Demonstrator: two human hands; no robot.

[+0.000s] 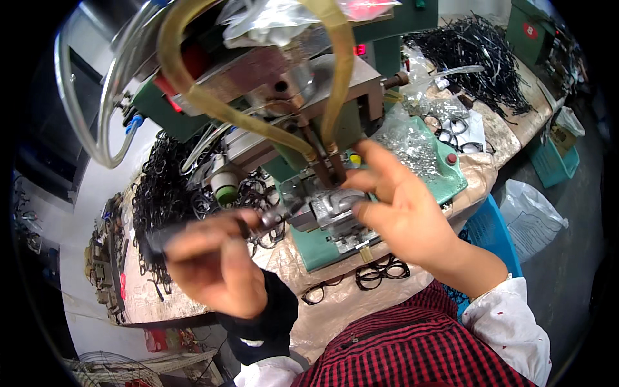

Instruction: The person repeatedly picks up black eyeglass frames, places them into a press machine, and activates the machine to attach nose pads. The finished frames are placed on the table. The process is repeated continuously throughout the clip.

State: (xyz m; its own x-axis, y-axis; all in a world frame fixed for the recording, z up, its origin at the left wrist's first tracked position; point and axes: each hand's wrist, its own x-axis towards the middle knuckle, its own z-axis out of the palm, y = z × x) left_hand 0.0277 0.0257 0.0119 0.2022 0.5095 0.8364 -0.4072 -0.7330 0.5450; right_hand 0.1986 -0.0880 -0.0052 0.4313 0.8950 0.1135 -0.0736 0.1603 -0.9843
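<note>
My left hand, smeared by motion, is left of the machine's metal fixture. Its fingers are curled around a blurred dark strip whose kind I cannot make out. A round metal knob lies just beyond those fingertips. At the fixture's right side is my right hand, fingers apart, with the thumb and a fingertip at or touching the metal. Above the fixture, two copper-coloured electrodes point down, fed by yellowish hoses. Black eyeglass frames lie on the bench in front.
Black frames are heaped left of the machine. Thin black strips pile up at the far right. Small metal pieces in clear plastic rest on the green base, near a red button. A blue bin stands beside the bench.
</note>
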